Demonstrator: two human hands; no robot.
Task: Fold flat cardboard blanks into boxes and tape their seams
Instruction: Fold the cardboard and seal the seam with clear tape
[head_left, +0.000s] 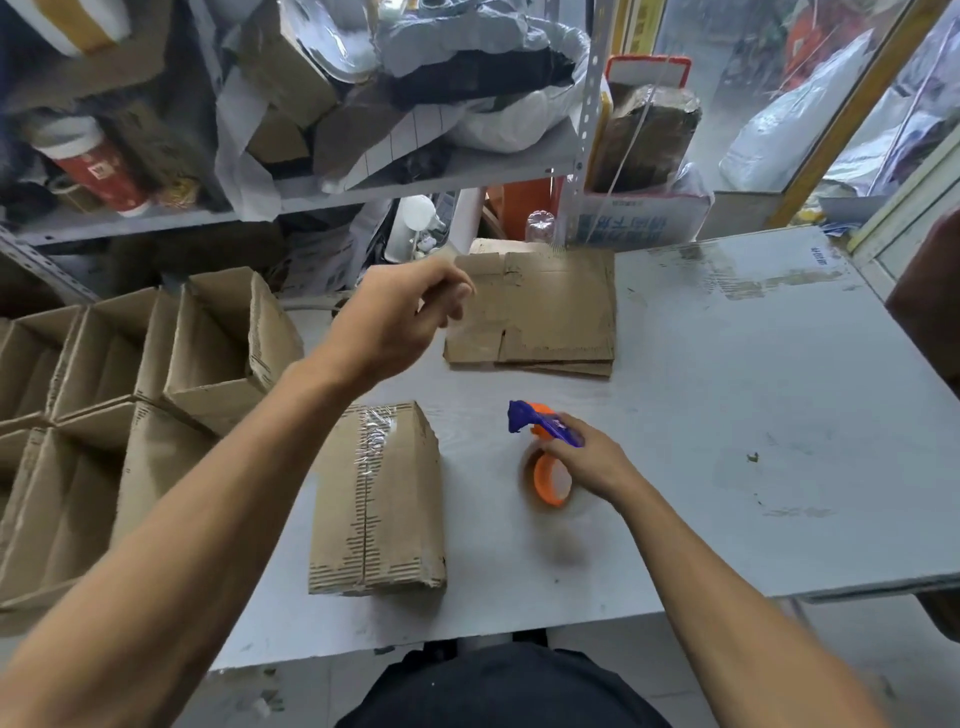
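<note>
- A metal shelf stands behind the counter and is crowded with crumpled plastic bags, pieces of cardboard and a red and white container.
- At the back edge of the counter there is a white carton with blue printed characters; the characters are too blurred to read. Beside it stands the top of a clear plastic bottle.
- A small label at the far right corner of the counter carries writing, but it is too small to read.
- To the left of the counter, open folded boxes stand close together in rows, with their open sides upward.
- A stack of flat cardboard blanks lies at the back middle of the counter.
- One folded box lies on the near left part of the counter, with clear tape along its middle seam.
- The left hand is in the air above the counter, between the taped box and the flat blanks. Its fingers are loosely curled and hold nothing; the fingertips are just at the left edge of the blanks, and I cannot tell if they touch it.
- The right hand holds a tape dispenser with a blue handle and an orange wheel, fingers curled over it. The dispenser is at the counter, to the right of the taped box and well apart from the blanks.
- Nothing lies between the left hand and the blanks.
</note>
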